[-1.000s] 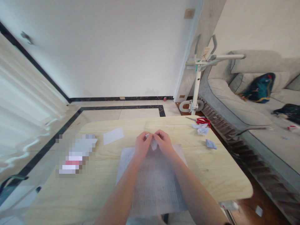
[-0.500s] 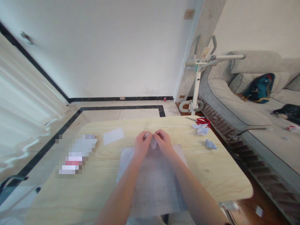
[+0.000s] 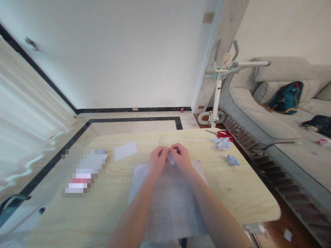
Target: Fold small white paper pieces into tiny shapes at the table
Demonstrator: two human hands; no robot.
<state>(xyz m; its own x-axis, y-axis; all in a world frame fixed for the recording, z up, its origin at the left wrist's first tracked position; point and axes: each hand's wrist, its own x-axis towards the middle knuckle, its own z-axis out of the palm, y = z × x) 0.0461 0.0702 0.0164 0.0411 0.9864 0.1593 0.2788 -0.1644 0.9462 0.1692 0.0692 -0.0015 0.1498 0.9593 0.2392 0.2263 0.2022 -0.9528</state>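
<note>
"Where's the small white paper (image 3: pixel 171 158)?"
"On my faraway screen, I see my left hand (image 3: pixel 157 158) and right hand (image 3: pixel 181 155) pinching it tight, above the big printed sheet (image 3: pixel 173 206)."
"What's around?"
"A wooden table (image 3: pixel 240 193); a blank paper slip (image 3: pixel 125 151) left, red-handled scissors (image 3: pixel 224 134) far right."

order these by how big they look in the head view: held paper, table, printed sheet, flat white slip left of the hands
1. Table
2. Printed sheet
3. White slip
4. Held paper, judged by its visible part; the rest is hidden
</note>
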